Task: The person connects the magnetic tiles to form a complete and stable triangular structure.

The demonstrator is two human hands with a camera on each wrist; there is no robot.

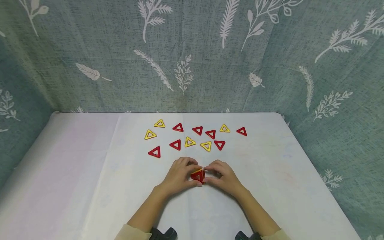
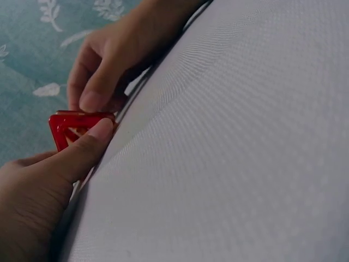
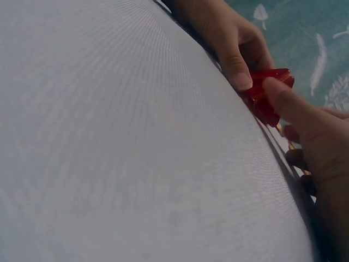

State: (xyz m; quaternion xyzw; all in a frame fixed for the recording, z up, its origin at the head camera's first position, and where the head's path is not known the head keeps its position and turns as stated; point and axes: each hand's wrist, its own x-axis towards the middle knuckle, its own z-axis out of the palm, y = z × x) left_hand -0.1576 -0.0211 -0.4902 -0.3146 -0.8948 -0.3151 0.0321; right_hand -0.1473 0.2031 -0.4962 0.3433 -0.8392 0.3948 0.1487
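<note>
A small cluster of red and yellow triangular frames [image 1: 198,175] stands on the white table between the two hands. The left hand [image 1: 181,176] holds it from the left, its thumb at the front and its fingers behind. From the right, the right hand [image 1: 223,176] pinches the cluster's right side between thumb and fingers. In the left wrist view a red triangle [image 2: 61,126] stands upright under the left thumb. The red pieces [image 3: 265,112] show between both thumbs in the right wrist view. The fingers hide part of the cluster.
Several loose triangles lie flat beyond the hands, among them a red one [image 1: 154,152] at the left, a yellow one [image 1: 206,146] in the middle and a red one [image 1: 242,131] at the right. A patterned green cloth [image 1: 186,40] hangs behind the table [image 1: 288,186].
</note>
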